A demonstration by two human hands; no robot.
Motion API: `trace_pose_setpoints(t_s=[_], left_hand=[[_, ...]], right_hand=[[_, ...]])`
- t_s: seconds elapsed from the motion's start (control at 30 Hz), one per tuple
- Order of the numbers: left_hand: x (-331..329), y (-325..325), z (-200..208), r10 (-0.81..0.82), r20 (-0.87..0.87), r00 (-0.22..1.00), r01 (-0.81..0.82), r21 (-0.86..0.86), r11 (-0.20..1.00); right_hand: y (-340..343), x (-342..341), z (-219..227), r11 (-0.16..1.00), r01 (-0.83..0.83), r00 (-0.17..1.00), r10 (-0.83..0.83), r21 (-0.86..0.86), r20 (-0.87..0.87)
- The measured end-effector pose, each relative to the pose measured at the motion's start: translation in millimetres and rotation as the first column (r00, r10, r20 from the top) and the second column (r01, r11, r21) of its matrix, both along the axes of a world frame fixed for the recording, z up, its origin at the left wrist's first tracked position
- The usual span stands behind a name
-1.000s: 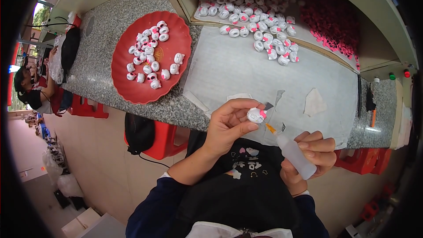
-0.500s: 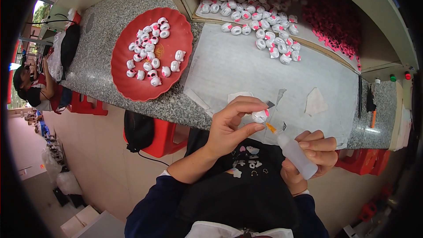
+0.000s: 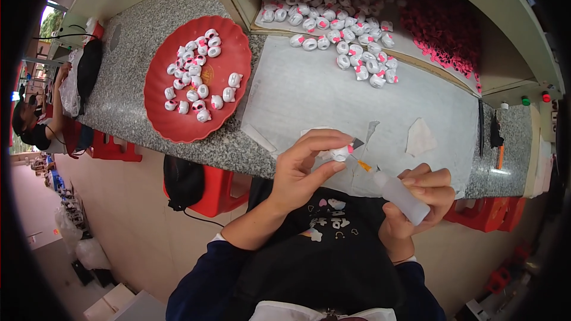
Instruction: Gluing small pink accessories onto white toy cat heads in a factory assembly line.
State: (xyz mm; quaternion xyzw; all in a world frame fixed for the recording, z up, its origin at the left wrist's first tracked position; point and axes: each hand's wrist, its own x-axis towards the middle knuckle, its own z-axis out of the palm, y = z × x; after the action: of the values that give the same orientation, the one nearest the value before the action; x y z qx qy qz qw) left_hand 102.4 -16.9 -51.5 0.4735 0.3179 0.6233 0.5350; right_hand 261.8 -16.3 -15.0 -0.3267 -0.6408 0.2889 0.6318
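A grey speckled counter (image 3: 128, 71) lies beyond the left hand (image 3: 303, 169), which pinches a small white piece (image 3: 340, 153); the right hand (image 3: 419, 199) grips a glue bottle (image 3: 399, 193) over the counter's near edge.

You are seeing even, soft daylight lighting the counter (image 3: 148, 77) without glare; fisheye distortion is bending its edges, and a black vignette is ringing the frame.

Navy sleeves, black printed apron
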Motion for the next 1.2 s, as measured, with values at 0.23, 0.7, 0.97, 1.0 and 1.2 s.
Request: trace_pose_setpoints(t_s=[0.23, 0.7, 0.97, 1.0, 1.2], left_hand=[[-36.5, 7.5, 1.5, 0.262, 0.166, 0.951, -0.236, -0.162, 0.958], [-30.9, -1.9, 7.2, 0.282, 0.142, 0.949, -0.256, -0.176, 0.951], [-15.0, 0.1, 7.2, 0.214, 0.185, 0.959, -0.164, -0.254, 0.953], [-11.8, 0.7, 5.6, 0.176, 0.196, 0.965, -0.125, -0.246, 0.961], [6.5, 3.2, 8.9, 0.051, 0.214, 0.976, 0.002, -0.242, 0.97]], right_hand=[[60.6, 44.0, -8.1, 0.83, -0.166, 0.982, 0.089, -0.532, -0.167], [242.2, 56.6, -53.3, 0.857, 0.497, 0.366, -0.349, 0.136, 0.863], [157.0, 46.7, -17.3, 0.837, -0.079, 0.996, 0.094, -0.542, -0.001], [137.8, 45.1, -11.8, 0.793, -0.141, 0.988, 0.15, -0.592, -0.035], [54.8, 24.0, -21.1, 0.676, -0.371, 0.92, 0.173, -0.637, -0.353]])
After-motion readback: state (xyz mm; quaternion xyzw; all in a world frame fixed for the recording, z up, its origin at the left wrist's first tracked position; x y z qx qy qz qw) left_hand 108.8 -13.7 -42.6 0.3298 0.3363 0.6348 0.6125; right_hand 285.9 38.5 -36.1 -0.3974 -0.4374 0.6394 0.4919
